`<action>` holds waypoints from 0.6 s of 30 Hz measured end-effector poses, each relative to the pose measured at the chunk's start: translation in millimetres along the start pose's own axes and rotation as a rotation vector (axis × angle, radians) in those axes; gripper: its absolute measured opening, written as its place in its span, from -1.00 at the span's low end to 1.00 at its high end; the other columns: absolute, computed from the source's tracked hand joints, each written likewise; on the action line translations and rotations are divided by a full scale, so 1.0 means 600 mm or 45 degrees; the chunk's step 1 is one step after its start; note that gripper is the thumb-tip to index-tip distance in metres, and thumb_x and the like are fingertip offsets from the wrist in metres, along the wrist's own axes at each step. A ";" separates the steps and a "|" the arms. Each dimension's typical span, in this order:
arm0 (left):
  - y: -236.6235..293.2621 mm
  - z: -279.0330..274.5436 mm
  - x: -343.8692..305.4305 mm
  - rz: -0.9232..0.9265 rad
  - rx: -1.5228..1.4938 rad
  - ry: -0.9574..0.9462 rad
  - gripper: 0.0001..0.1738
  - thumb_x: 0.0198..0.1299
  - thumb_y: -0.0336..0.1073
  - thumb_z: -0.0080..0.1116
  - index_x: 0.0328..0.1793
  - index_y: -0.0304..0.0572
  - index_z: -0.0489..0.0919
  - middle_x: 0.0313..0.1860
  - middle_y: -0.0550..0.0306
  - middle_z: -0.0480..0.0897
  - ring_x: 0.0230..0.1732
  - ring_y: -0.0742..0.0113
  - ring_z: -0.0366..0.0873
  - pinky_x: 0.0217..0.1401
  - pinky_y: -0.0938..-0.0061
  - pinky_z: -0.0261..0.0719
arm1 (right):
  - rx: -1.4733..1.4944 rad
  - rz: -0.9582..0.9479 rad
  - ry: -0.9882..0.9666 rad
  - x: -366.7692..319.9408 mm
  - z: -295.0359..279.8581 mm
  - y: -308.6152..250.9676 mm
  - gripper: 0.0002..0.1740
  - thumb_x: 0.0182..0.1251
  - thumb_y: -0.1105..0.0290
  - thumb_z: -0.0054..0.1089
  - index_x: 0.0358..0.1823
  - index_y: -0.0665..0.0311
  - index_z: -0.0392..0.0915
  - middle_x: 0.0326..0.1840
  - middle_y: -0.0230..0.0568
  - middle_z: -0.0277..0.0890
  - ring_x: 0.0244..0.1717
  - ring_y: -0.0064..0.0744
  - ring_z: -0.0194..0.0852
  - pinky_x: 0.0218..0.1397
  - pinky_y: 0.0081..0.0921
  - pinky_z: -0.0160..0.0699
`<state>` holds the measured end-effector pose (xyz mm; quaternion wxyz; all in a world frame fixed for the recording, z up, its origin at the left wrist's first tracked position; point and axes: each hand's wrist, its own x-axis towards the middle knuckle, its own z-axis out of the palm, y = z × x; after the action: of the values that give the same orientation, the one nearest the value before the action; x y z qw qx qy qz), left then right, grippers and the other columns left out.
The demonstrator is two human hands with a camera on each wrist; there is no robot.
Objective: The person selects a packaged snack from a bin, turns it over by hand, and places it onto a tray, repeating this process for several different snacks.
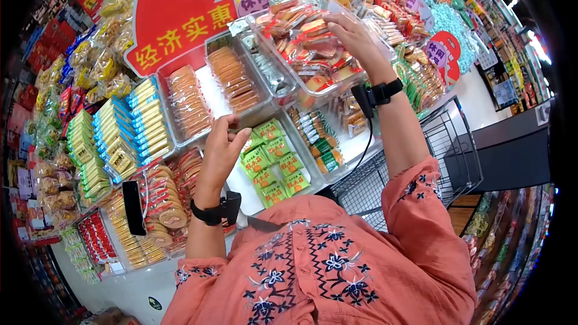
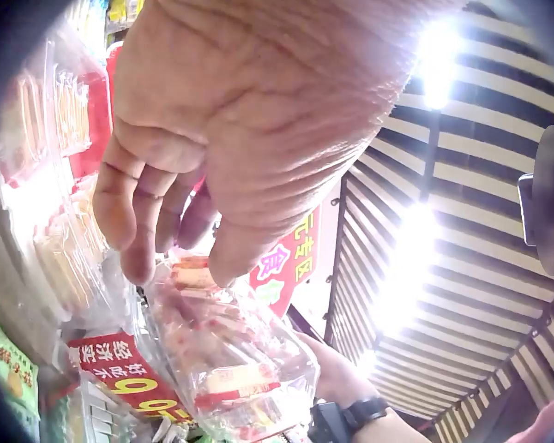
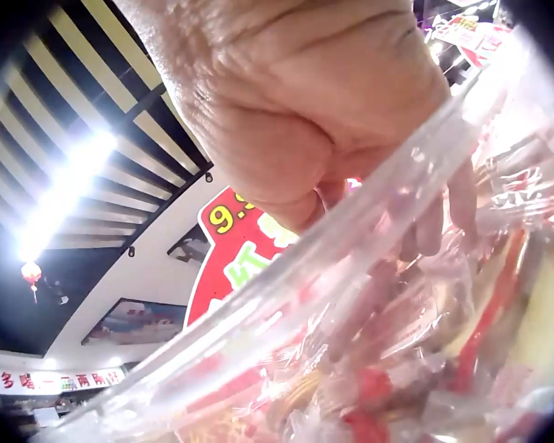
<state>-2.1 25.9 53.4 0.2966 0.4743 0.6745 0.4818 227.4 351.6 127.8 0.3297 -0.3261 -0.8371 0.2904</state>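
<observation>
Left hand: it is above the stall's goods; the hand (image 1: 226,144) hangs between the brown biscuits (image 1: 189,99) and the green packets (image 1: 277,159), near to both.
Left grip: thumb and fingers are apart, the fingers slightly bent, and nothing is held between them.
Right hand: this hand (image 1: 355,36) is over the right side of the clear bin (image 3: 286,268); in the right wrist view, some of its fingers are seen through the transparent wall.
Right grip: the fingers point towards the packets, but I cannot tell whether they are closed on any packet.
Red-and-white packets: these packets (image 1: 310,36) lie heaped in the clear bin, below and beside the right fingers.
Brown biscuits: they stand in two rows in another clear container, with a white strip between the rows.
Green packets: they lie in a group in front of the person, to the right of the left hand.
Desk: the white desk (image 1: 355,151) carries the bins.
Left side: blue-and-white packets (image 1: 150,123) are in rows; a dark phone (image 1: 133,207) is nearer to the person.
Behind: a large red sign (image 1: 180,30) stands over the biscuits.
Right side: a wire trolley (image 1: 448,138) is beside the desk.
</observation>
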 end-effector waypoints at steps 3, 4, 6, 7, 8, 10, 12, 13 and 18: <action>0.000 0.002 -0.006 0.008 0.016 0.005 -0.56 0.36 -0.29 0.31 0.22 -0.44 0.48 -0.01 -0.06 0.61 -0.23 0.36 0.62 -0.11 0.46 0.62 | 0.130 0.066 0.103 -0.005 0.002 -0.004 -0.57 0.48 0.23 0.10 0.23 0.31 0.63 0.10 -0.09 0.65 0.17 -0.27 0.57 0.32 -0.37 0.45; -0.002 0.002 -0.008 -0.019 -0.016 0.002 -0.56 0.36 -0.29 0.30 0.22 -0.43 0.49 -0.01 -0.05 0.61 -0.23 0.37 0.62 -0.11 0.46 0.62 | 0.225 0.102 0.157 -0.011 -0.001 -0.008 -0.58 0.48 0.24 0.11 0.23 0.31 0.63 0.10 -0.13 0.65 0.14 -0.33 0.57 0.29 -0.40 0.47; -0.007 0.003 -0.012 -0.072 -0.082 -0.006 -0.57 0.36 -0.29 0.30 0.21 -0.43 0.49 -0.02 -0.03 0.61 -0.23 0.39 0.60 -0.10 0.48 0.61 | 0.408 0.149 0.260 -0.027 -0.006 -0.028 -0.61 0.50 0.28 0.11 0.22 0.31 0.64 0.09 -0.21 0.66 0.10 -0.45 0.58 0.21 -0.47 0.51; -0.006 0.003 -0.015 -0.083 -0.092 -0.009 -0.57 0.36 -0.29 0.30 0.21 -0.43 0.49 -0.03 -0.03 0.61 -0.23 0.40 0.59 -0.10 0.48 0.61 | 0.497 0.159 0.310 -0.037 -0.010 -0.050 -0.62 0.51 0.29 0.11 0.22 0.30 0.65 0.08 -0.24 0.66 0.07 -0.51 0.58 0.15 -0.51 0.53; -0.005 0.004 -0.018 -0.093 -0.102 -0.015 -0.58 0.37 -0.28 0.29 0.21 -0.43 0.50 -0.03 -0.02 0.61 -0.23 0.40 0.59 -0.10 0.48 0.61 | 0.585 0.171 0.364 -0.048 -0.015 -0.072 -0.63 0.52 0.31 0.11 0.22 0.29 0.65 0.08 -0.28 0.66 0.04 -0.57 0.57 0.10 -0.56 0.54; -0.006 0.007 -0.018 -0.113 -0.134 -0.028 -0.58 0.37 -0.28 0.29 0.21 -0.42 0.50 -0.03 0.00 0.61 -0.23 0.42 0.58 -0.10 0.49 0.61 | 0.691 0.189 0.394 -0.067 -0.024 -0.106 -0.66 0.56 0.36 0.09 0.23 0.34 0.60 0.03 -0.31 0.65 -0.02 -0.66 0.56 0.03 -0.65 0.59; -0.009 0.009 -0.020 -0.140 -0.174 -0.038 -0.59 0.38 -0.27 0.28 0.21 -0.41 0.50 -0.03 0.03 0.61 -0.23 0.44 0.58 -0.11 0.51 0.60 | 0.728 0.189 0.394 -0.087 -0.026 -0.133 -0.68 0.55 0.38 0.11 0.21 0.35 0.59 0.00 -0.31 0.65 -0.04 -0.65 0.57 0.00 -0.65 0.62; -0.008 0.010 -0.020 -0.129 -0.202 -0.047 -0.60 0.40 -0.25 0.25 0.21 -0.37 0.50 -0.03 0.08 0.62 -0.21 0.47 0.60 -0.15 0.54 0.57 | 0.873 0.111 0.394 -0.095 -0.017 -0.152 -0.75 0.50 0.39 0.18 0.10 0.34 0.63 -0.10 -0.38 0.62 -0.10 -0.61 0.59 -0.05 -0.61 0.68; 0.020 0.006 -0.025 -0.147 -0.402 -0.086 -0.65 0.47 -0.22 0.14 0.22 -0.30 0.51 -0.02 0.16 0.63 -0.19 0.52 0.62 -0.24 0.62 0.51 | 0.874 0.085 0.260 -0.156 0.030 -0.215 -0.74 0.50 0.42 0.16 0.11 0.38 0.59 -0.04 -0.28 0.63 -0.13 -0.58 0.63 -0.10 -0.60 0.71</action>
<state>11.0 14.1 62.3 0.4172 0.3983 0.6060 0.5478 221.6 197.8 173.2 0.4922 -0.2508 -0.6424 0.5311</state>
